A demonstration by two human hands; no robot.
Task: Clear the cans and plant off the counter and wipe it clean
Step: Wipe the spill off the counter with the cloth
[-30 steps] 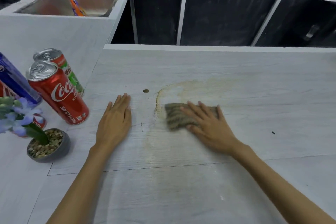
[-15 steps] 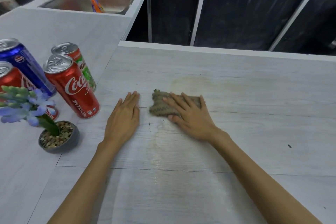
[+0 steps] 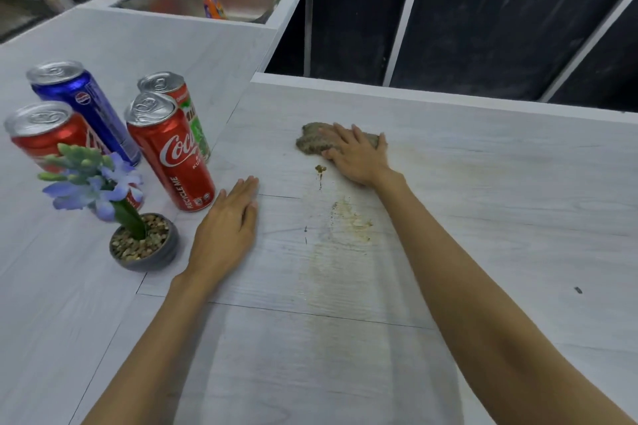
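Head: Coca-Cola can (image 3: 171,158), "RECYCLE ME"

Four cans stand upright at the left of the pale tabletop (image 3: 483,235): front red cola can (image 3: 171,157), second red can (image 3: 43,136), blue can (image 3: 84,103), and red-and-green can (image 3: 188,107). Just near of them sits a small potted plant (image 3: 129,222) with purple flowers. A crumpled brown cloth (image 3: 314,141) lies mid-tabletop beside yellowish smears (image 3: 352,221).

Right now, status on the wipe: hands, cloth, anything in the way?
Right hand flat, pressing cloth. Left hand flat on counter. Brown smears unwiped on near side of cloth. Cans, plant stand left, out of path.
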